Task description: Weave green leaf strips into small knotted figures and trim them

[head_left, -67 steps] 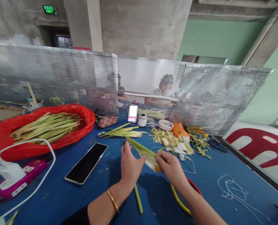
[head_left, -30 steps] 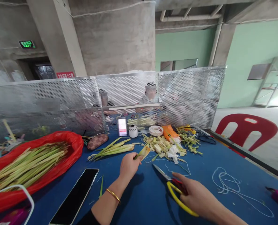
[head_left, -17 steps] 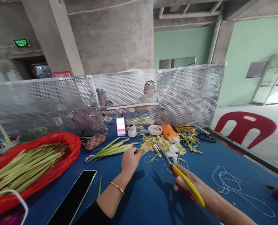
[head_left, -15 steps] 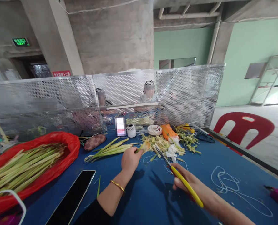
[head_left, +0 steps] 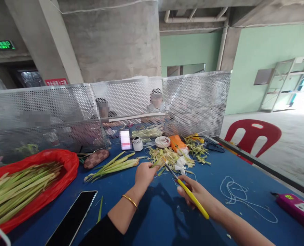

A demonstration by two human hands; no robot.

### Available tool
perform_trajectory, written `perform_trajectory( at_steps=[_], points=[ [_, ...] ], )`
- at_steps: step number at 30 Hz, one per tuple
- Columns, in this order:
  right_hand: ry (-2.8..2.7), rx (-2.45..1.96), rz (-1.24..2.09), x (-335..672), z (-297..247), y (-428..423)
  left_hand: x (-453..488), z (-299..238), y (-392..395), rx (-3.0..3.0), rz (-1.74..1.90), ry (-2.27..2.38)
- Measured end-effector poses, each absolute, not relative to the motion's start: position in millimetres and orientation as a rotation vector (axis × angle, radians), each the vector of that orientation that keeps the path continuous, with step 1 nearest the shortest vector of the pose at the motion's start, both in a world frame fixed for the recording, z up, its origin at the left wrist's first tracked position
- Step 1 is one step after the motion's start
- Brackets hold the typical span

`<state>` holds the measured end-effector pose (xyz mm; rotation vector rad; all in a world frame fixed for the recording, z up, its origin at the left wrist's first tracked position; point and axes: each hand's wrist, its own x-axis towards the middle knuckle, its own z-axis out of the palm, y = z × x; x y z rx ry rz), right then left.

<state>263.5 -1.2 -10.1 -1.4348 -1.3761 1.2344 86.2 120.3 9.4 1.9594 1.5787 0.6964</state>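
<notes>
My left hand (head_left: 143,175), with a gold bangle at the wrist, pinches a short greenish plant stalk (head_left: 157,164) with a brownish end. In my right hand (head_left: 193,189) are scissors (head_left: 194,200) with long yellow handles. Their thin metal blades reach up to the stalk's far end; whether they touch it I cannot tell. Behind both hands lies a heap of pale plant trimmings (head_left: 164,153), with a crumpled white scrap (head_left: 180,164) at its right. Left of my left hand rests a bundle of green stalks (head_left: 118,164).
A red bag (head_left: 71,177) of long stalks stands at left, beside a black phone (head_left: 72,217). White string (head_left: 234,191) and a purple box-like object (head_left: 298,209) lie at right. A perforated metal screen (head_left: 195,102) borders the back; two people sit behind it. A red chair (head_left: 254,131) stands right.
The camera view has turned slightly right. The scissors' tips have come closer to the end of the stalk in my left hand. Both hands keep their grip.
</notes>
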Motion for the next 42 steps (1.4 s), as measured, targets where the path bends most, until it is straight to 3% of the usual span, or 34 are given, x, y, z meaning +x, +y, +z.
perform_trajectory(
  at_steps=[21, 42],
  points=[
    [-1.454, -1.589, 0.931, 272, -11, 3, 98, 19, 128, 1.484, 0.622, 1.240],
    [-1.438, -1.596, 0.936, 274, -6, 4, 109, 30, 143, 1.421, 0.314, 1.124]
  ],
)
